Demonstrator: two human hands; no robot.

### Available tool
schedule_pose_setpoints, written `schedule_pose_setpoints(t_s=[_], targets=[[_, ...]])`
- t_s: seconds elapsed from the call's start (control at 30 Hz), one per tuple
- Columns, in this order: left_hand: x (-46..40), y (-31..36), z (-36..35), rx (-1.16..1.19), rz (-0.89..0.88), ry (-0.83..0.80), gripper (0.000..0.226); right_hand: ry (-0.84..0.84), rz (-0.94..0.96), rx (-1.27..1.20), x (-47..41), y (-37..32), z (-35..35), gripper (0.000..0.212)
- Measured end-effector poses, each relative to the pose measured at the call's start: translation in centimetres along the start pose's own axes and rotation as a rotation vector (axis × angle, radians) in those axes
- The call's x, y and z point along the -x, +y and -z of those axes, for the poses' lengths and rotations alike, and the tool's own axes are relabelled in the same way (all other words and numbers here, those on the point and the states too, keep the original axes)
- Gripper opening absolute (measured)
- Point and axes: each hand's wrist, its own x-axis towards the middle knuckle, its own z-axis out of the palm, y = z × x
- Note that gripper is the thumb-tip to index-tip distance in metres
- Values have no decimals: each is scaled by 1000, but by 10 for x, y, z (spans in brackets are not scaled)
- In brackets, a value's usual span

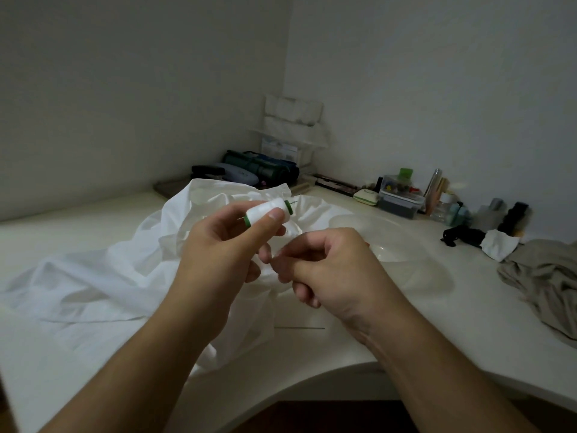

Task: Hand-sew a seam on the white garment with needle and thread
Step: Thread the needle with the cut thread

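The left hand (218, 245) holds a spool of white thread (268, 214) with green ends, thumb and fingers curled around it, above the white garment (103, 276). The right hand (324, 264) is just beside it with the fingers curled and the fingertips pressed together; if they pinch a thread I cannot tell. The garment lies crumpled on the white desk (437, 323), from the left edge to the middle. A thin needle (299, 327) lies on the desk near the front edge. Small boxes (399, 195) and bottles stand along the back right edge.
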Motion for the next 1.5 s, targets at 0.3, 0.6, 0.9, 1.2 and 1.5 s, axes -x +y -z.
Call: schedule_pose_setpoints(t_s=[0.3,0.6,0.9,1.2,1.5], targets=[[-5,-5,3,58,65,16,27,161,105,-273,1,5,31,14],[-11,-5,8,190,66,153,28,407,82,-306,-3,12,55,20],[-10,-3,8,201,22,176,25,538,38,510,2,20,48,12],[-5,-2,2,157,-19,-80,23,-12,81,-83,-3,1,20,55],[-7,-5,2,182,37,-120,37,47,28,-211,-14,6,15,5]])
